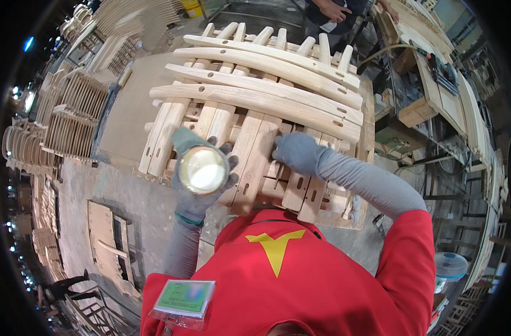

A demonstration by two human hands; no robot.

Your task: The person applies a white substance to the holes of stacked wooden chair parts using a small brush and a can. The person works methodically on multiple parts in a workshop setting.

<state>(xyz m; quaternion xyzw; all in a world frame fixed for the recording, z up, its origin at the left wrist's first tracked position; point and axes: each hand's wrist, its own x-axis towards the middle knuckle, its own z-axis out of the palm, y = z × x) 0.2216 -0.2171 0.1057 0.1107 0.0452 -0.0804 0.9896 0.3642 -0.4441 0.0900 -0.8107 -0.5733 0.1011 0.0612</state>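
My left hand [197,193], in a grey glove, is wrapped round a round tub-like thing [204,169] with a tan rim and a bright whitish middle. A grey-green piece [186,139] sticks out beside its upper edge. My right hand [298,153], also gloved, is curled over slotted wooden slats [250,159] right of centre. Whatever its fingers hold, if anything, is hidden. Across the far part of the stack lie several long curved wooden rails [255,101] with oval holes, on top of slats running the other way.
The stack rests on a brown board [367,129]. At the right stands a workbench [420,112] with wooden pieces and a hose. Another person's hand [335,11] shows at the far side. Stacked wooden parts [76,126] stand left; a flat wooden panel [103,235] lies on the floor.
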